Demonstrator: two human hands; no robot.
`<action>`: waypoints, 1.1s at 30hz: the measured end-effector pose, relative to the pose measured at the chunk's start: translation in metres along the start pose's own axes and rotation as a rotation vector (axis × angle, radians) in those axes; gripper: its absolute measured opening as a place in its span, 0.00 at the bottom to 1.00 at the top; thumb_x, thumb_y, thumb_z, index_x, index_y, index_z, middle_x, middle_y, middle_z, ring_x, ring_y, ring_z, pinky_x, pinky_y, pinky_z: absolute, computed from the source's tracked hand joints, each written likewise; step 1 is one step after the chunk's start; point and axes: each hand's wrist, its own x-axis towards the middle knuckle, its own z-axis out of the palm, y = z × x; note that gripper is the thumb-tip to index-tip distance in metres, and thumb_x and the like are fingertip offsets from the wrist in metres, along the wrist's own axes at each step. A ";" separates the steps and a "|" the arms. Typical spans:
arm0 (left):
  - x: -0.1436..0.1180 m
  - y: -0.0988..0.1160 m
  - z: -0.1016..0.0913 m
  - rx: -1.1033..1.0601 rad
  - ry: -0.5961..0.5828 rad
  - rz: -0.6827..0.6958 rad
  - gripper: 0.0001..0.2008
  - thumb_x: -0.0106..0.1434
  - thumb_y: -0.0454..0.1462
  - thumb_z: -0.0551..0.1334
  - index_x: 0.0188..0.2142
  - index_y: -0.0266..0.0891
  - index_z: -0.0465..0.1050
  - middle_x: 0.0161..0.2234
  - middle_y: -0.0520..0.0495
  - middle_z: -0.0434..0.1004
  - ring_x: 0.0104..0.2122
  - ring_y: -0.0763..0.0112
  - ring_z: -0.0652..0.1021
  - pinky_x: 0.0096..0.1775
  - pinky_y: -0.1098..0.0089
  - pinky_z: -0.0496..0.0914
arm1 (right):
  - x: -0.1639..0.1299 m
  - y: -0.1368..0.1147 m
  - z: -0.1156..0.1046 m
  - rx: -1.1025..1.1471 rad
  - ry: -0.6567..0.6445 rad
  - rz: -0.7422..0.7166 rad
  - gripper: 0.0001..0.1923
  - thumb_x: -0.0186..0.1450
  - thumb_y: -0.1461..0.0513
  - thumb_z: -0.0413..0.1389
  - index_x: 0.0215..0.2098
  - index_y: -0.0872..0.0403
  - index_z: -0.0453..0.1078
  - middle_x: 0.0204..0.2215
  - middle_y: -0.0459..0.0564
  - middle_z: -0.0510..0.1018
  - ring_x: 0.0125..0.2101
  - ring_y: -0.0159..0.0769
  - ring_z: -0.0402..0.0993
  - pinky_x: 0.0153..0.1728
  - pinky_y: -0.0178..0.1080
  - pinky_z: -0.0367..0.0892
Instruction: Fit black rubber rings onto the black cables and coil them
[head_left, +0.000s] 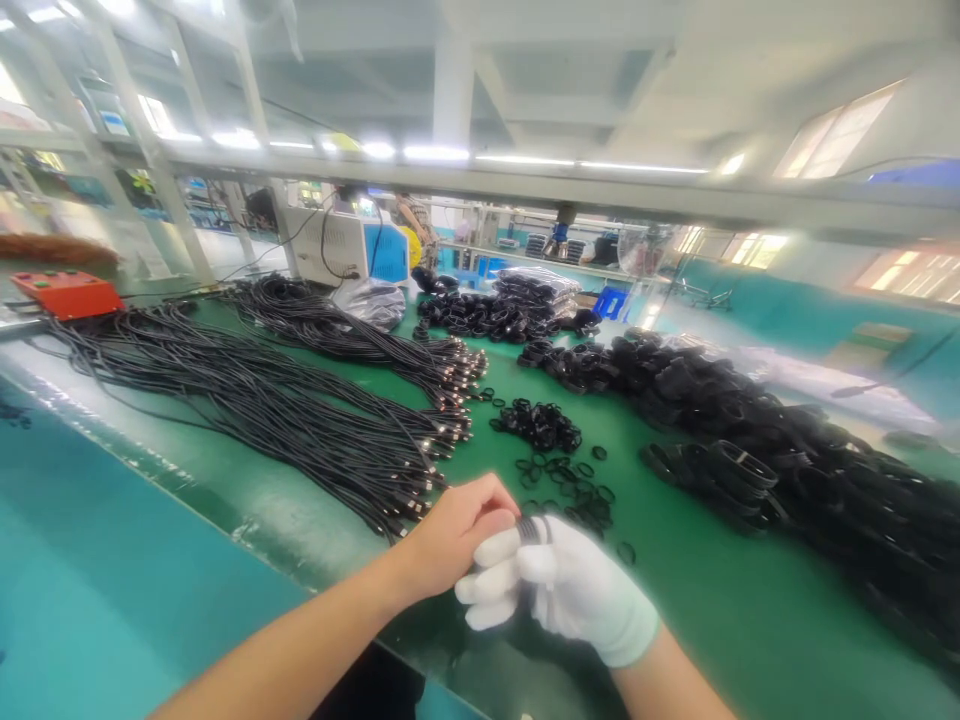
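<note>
Near the front edge of the bench, my two hands meet. My right hand (pixel 559 580), in a white glove, is closed around a coiled black cable (pixel 531 530); its dark strands show between the gloved fingers. My left hand (pixel 457 525) is bare and bent inward against the glove. Its fingers are curled closed, with the tips hidden at the coil, so what they pinch does not show. Just beyond lie loose black rings (pixel 577 485) and a small heap of them (pixel 540 425). Straight black cables (pixel 300 420) with metal plug ends spread out left of my hands.
A long pile of coiled black cables (pixel 720 430) runs along the right. More coils (pixel 495 315) lie farther back beside clear bags (pixel 536 285). A red control box (pixel 67 293) stands at the left, and a white-blue machine (pixel 345 245) behind. A person (pixel 420 225) is in the background.
</note>
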 end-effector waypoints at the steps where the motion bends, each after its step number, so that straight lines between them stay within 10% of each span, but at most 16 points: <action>1: -0.002 -0.001 0.000 -0.039 -0.028 -0.019 0.06 0.63 0.36 0.53 0.35 0.38 0.68 0.31 0.52 0.71 0.31 0.74 0.70 0.34 0.73 0.65 | -0.001 -0.001 0.000 -0.039 -0.017 0.001 0.17 0.57 0.60 0.59 0.41 0.64 0.72 0.30 0.60 0.80 0.37 0.49 0.76 0.42 0.55 0.67; 5: -0.009 -0.009 0.003 -0.199 -0.111 -0.064 0.08 0.60 0.36 0.60 0.39 0.39 0.63 0.28 0.55 0.67 0.27 0.77 0.68 0.29 0.76 0.63 | -0.002 -0.011 0.008 -0.220 -0.107 0.023 0.15 0.58 0.59 0.56 0.38 0.64 0.74 0.28 0.59 0.80 0.37 0.47 0.76 0.45 0.52 0.66; 18: -0.034 -0.014 0.037 0.215 0.294 0.548 0.13 0.61 0.26 0.51 0.42 0.41 0.63 0.35 0.47 0.68 0.35 0.71 0.72 0.37 0.72 0.68 | -0.021 -0.035 0.032 -0.647 -0.145 0.108 0.15 0.59 0.54 0.58 0.30 0.60 0.78 0.25 0.52 0.79 0.30 0.34 0.73 0.38 0.35 0.67; 27: -0.027 -0.006 0.032 0.213 0.291 0.591 0.14 0.60 0.25 0.51 0.42 0.41 0.65 0.34 0.47 0.71 0.34 0.72 0.73 0.36 0.74 0.69 | -0.021 -0.042 0.041 -0.671 -0.128 0.164 0.16 0.59 0.53 0.58 0.29 0.59 0.78 0.23 0.50 0.78 0.28 0.32 0.72 0.35 0.33 0.67; 33: -0.021 0.007 0.024 0.284 0.043 0.581 0.15 0.63 0.28 0.52 0.47 0.37 0.69 0.39 0.43 0.74 0.39 0.71 0.75 0.41 0.74 0.71 | -0.024 -0.043 0.045 -0.722 -0.049 0.156 0.15 0.59 0.54 0.59 0.26 0.59 0.78 0.24 0.51 0.78 0.30 0.34 0.72 0.31 0.32 0.67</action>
